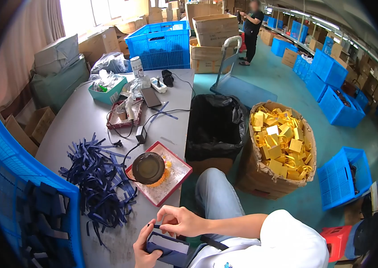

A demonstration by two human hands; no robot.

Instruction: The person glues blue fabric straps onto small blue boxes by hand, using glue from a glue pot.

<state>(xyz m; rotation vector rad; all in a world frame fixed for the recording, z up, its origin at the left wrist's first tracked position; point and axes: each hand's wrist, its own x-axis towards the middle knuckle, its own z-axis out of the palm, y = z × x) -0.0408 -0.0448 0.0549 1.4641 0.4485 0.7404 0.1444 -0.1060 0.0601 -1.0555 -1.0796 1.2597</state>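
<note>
My left hand (142,250) is clamped round the dark blue box (171,250) at the near edge of the table (77,120), right hand (177,221) pinched shut on its top rim; ribbon pile (99,178) and red-rimmed tray (173,184) lie just beyond, black-lined bin (215,129) off the table's right side
</note>
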